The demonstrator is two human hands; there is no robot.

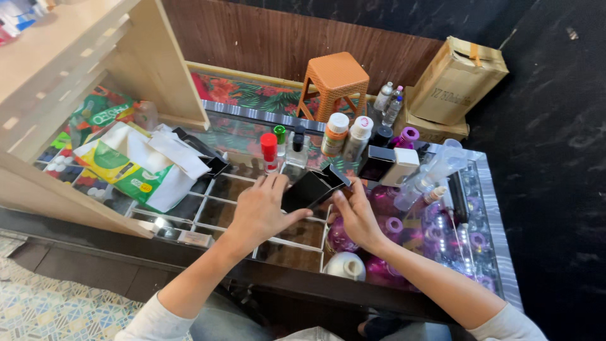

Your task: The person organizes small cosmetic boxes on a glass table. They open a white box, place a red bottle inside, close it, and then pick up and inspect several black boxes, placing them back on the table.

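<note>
Both my hands hold a small black box (312,188) with its end flap open, tilted above a divided drawer (214,211) of a glass counter. My left hand (260,211) grips the box's left end from the near side. My right hand (355,215) pinches its right end by the open flap. Just behind the box stand a clear square perfume bottle (297,151), a red-capped bottle (269,150) and a green-capped one (279,134).
Two tall cream bottles (346,136), a black-and-white box (390,165) and a clear spray bottle (435,172) stand at the right. Purple bottles (386,218) fill the drawer's right side. Crumpled bags (136,164) lie left. An orange stool (333,85) and cardboard boxes (454,82) stand behind.
</note>
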